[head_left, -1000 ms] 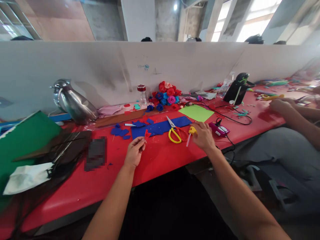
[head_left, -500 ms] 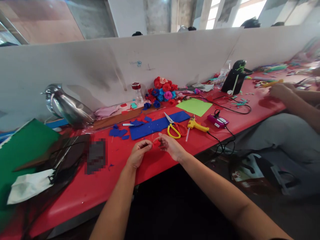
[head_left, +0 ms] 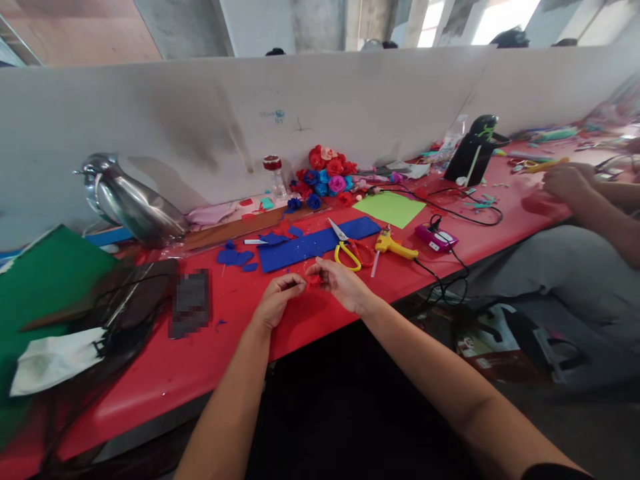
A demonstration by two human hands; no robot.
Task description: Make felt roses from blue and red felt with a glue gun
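Over the front of the red table, my left hand [head_left: 280,297] and my right hand [head_left: 340,283] nearly meet at the fingertips. A small red piece [head_left: 314,280], crumpled and petal-like, sits in the bent fingers of my right hand. Thumb and forefinger of my left hand are pinched together beside it; what lies between them is too small to name. Just beyond the hands are scissors [head_left: 346,257] with one yellow and one red handle, resting partly on a blue strip [head_left: 300,248]. Right of them lies a yellow glue gun [head_left: 395,247].
A purple power socket [head_left: 436,238] with cords is at the right. Behind stand a bunch of paper flowers [head_left: 333,170], a light green sheet [head_left: 390,208] and a glass jar [head_left: 276,179]. A steel jug [head_left: 135,207] stands left. Another person's hand [head_left: 565,183] is far right.
My right hand's fingers have curled and turned a little around the red piece, which now looks more bunched. My left hand keeps its pinch. The view has shifted slightly.
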